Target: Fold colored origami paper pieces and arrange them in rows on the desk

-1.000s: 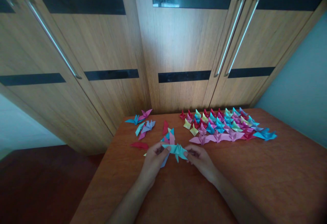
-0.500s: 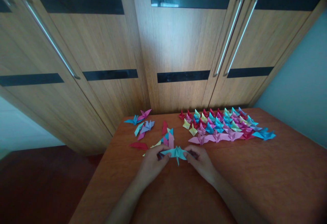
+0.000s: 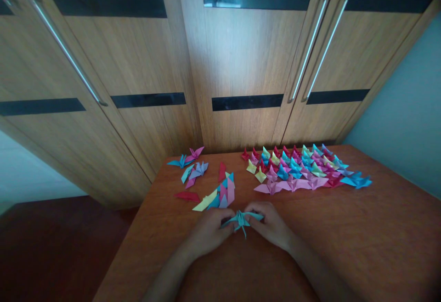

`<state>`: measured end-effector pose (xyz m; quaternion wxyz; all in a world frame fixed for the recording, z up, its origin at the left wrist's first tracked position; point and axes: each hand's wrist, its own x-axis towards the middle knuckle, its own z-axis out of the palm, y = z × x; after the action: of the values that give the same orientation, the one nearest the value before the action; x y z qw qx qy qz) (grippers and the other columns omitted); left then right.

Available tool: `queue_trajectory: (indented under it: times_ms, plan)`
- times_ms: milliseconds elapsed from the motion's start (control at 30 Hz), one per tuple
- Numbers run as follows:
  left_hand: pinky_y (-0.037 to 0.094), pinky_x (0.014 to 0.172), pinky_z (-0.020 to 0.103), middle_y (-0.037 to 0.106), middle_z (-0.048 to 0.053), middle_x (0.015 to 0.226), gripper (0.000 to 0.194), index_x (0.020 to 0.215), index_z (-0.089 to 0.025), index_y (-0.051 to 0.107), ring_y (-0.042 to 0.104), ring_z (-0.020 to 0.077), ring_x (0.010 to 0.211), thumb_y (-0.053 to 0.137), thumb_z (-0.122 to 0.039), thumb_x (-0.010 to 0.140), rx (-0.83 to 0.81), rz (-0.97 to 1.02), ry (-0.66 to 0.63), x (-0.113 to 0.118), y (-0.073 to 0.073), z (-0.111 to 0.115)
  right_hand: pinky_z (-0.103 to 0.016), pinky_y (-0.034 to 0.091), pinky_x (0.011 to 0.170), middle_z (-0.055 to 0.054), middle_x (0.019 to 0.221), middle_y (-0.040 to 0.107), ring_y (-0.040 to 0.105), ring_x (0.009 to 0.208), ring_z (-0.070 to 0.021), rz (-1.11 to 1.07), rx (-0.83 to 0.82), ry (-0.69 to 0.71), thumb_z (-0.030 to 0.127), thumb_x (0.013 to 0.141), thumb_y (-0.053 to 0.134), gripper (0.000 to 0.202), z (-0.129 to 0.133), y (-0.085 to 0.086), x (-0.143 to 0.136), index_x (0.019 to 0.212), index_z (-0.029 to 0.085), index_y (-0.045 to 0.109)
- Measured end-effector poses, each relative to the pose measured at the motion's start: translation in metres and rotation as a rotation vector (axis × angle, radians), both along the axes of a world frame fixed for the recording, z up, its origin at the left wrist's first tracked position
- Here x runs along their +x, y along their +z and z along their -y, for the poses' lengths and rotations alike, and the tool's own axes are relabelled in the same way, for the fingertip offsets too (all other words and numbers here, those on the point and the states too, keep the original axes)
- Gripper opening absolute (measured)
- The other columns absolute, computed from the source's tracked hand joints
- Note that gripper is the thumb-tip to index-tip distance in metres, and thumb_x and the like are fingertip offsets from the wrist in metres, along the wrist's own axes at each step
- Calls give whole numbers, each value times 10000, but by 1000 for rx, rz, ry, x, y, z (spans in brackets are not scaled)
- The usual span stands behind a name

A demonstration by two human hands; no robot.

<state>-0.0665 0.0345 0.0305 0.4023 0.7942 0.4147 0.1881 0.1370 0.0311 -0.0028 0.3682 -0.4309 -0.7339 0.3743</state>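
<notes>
A turquoise paper crane (image 3: 241, 220) is held between my two hands near the middle of the table, its wings spread sideways and a thin point hanging toward me. My left hand (image 3: 211, 232) pinches the wing on the left, with the fingers curled behind it. The other wing is between the thumb and fingers of my right hand (image 3: 270, 224). Just beyond my left hand lies a loose pile of flat folded papers (image 3: 223, 193) in pink, blue and yellow.
Rows of colourful folded cranes (image 3: 292, 166) stand at the back right of the brown table (image 3: 327, 228). Several cranes (image 3: 198, 170) lie at the back left, with a red folded piece (image 3: 188, 196) nearer. Wooden cabinet doors (image 3: 241, 54) rise behind the table.
Both hands have moved slightly toward me with the turquoise crane, which is now tilted. More of the folded paper pile shows beyond my left hand.
</notes>
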Motion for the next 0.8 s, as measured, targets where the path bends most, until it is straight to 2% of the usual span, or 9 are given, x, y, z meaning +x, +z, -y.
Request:
queue_trajectory:
  times_ms: [133, 200, 367, 533, 667, 800]
  plan:
    - [343, 602, 218, 629, -5, 700, 264, 753, -190, 660, 527, 147, 666, 473, -330, 877, -31, 40, -4, 1, 2, -1, -204, 356, 552, 10, 638, 592, 512, 588, -109, 43, -47, 38, 310, 847, 529, 222, 0, -1, 0, 715, 174, 645]
    - [361, 619, 218, 626, -3, 706, 265, 751, -184, 659, 534, 147, 679, 482, -336, 877, -77, 108, 7, 0, 3, -2, -206, 363, 553, 9, 632, 580, 506, 590, -110, -10, -114, 64, 347, 850, 528, 251, 1, 1, 1, 710, 172, 641]
    - [404, 636, 221, 657, 32, 774, 265, 842, -157, 661, 565, 145, 700, 538, -391, 865, -396, 438, -16, -1, 4, -1, -223, 413, 551, 0, 642, 579, 516, 575, -113, -435, -451, 141, 462, 791, 600, 300, 5, 8, 4, 738, 168, 632]
    - [387, 573, 195, 650, 30, 685, 239, 806, -144, 650, 555, 105, 606, 664, -381, 792, -684, 746, 23, 5, -4, 6, -191, 364, 454, 18, 563, 525, 451, 479, -77, -782, -657, 137, 457, 692, 719, 315, 9, 8, 4, 669, 164, 606]
    - [402, 544, 196, 649, 35, 677, 253, 786, -129, 659, 572, 102, 570, 745, -357, 719, -786, 919, 68, 10, -12, 9, -165, 302, 410, 54, 490, 452, 387, 416, -45, -979, -705, 164, 411, 678, 752, 344, 8, 2, 2, 604, 159, 529]
    - [422, 535, 203, 626, 20, 649, 235, 737, -129, 659, 560, 95, 541, 773, -330, 694, -826, 1005, 84, 8, -12, 8, -164, 261, 409, 75, 434, 369, 323, 401, -39, -1064, -672, 231, 422, 728, 716, 419, 6, -1, 4, 551, 169, 432]
